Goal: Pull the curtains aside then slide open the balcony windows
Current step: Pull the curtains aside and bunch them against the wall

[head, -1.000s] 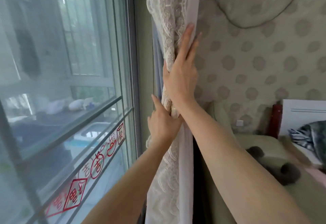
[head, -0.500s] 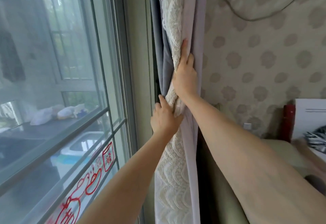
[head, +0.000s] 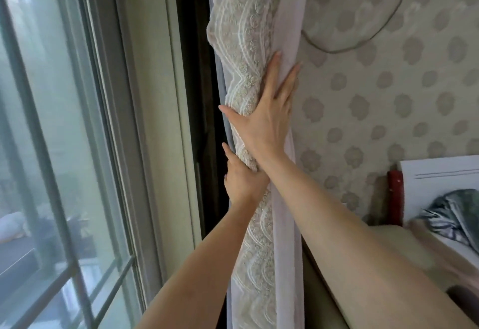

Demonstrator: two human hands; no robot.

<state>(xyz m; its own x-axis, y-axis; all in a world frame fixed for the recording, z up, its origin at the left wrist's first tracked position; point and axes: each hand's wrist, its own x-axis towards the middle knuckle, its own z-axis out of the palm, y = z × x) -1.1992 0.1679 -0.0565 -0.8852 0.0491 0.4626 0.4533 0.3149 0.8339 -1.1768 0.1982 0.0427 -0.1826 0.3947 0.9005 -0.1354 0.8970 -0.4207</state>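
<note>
The curtains (head: 255, 43) hang bunched in one tall vertical column, running top to bottom against the patterned wall (head: 388, 95), right of the window frame (head: 160, 95). Right hand (head: 261, 121) lies flat on the bundle, fingers spread and pointing up. Left hand (head: 242, 181) sits just below, clenched around the lace.
</note>
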